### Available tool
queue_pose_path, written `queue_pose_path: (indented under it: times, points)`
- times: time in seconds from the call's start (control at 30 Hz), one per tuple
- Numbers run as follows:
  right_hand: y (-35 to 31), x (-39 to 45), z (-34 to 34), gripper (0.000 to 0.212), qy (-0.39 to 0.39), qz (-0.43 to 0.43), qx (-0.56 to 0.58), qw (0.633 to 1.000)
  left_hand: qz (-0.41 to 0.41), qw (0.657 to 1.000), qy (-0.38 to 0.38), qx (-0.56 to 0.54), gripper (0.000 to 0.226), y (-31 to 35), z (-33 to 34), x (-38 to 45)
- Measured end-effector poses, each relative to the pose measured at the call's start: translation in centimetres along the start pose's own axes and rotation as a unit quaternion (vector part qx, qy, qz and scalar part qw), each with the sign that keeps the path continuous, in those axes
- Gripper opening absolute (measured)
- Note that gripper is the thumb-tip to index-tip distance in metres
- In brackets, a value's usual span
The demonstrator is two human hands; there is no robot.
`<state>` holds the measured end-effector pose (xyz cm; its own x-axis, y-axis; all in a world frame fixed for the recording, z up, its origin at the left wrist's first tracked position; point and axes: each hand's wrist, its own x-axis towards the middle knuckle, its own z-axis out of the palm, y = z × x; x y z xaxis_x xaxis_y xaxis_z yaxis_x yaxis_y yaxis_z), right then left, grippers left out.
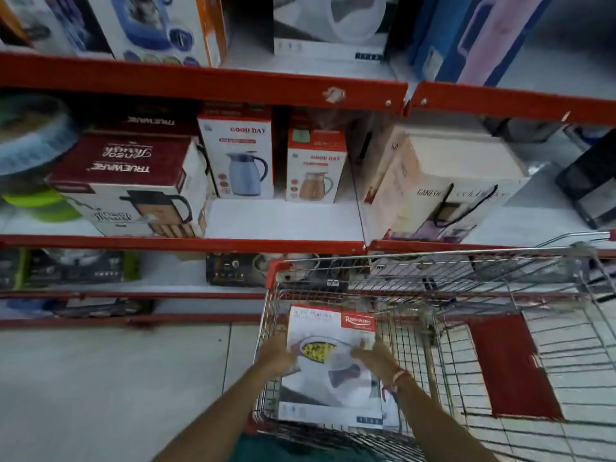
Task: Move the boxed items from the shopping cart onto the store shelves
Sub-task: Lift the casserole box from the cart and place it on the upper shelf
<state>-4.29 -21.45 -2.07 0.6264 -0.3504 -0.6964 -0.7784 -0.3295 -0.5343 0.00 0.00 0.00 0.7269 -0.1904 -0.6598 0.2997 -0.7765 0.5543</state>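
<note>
A white casserole box (328, 331) with a red brand label stands in the left end of the wire shopping cart (433, 261). My left hand (275, 353) presses on the box's left side and my right hand (375, 356) on its right side, gripping it between them. A second white box (330, 405) lies under it in the cart. The middle shelf (283, 218) has a bare white stretch in front of two jug boxes (236, 155).
Red-edged shelves (200, 83) hold boxed flasks, a maroon flask box (130, 181) at left and a cream bag-style box (446, 188) at right. A red flap (510, 365) sits in the cart's right half. Grey floor tiles (100, 388) lie to the left.
</note>
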Motion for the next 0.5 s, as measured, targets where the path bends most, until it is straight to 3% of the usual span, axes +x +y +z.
queue_pose_path:
  times: [0.03, 0.13, 0.23, 0.37, 0.5]
  points:
    - [0.9, 0.1, 0.0, 0.008, -0.027, 0.021, 0.03, 0.999, -0.017, 0.999, -0.028, 0.016, 0.036, -0.7, 0.9, -0.1]
    - [2.0, -0.1, -0.4, 0.017, -0.06, 0.047, 0.012, 0.997, -0.03, 0.997, -0.066, 0.005, 0.038, -2.1, 2.8, -0.8]
    - [0.6, -1.1, -1.5, 0.024, -0.037, 0.019, 0.051, 0.998, -0.04, 0.999, -0.013, -0.011, 0.041, -2.0, 1.9, -0.9]
    - [-2.5, -3.8, -4.6, 0.05, 0.021, -0.041, 0.062, 0.997, 0.025, 0.999, 0.015, -0.016, 0.039, -1.0, -1.9, -2.3]
    - [-4.9, -6.6, -6.9, 0.056, 0.036, -0.122, 0.084, 0.988, 0.097, 0.984, 0.075, -0.131, 0.045, -0.1, -6.1, -5.3]
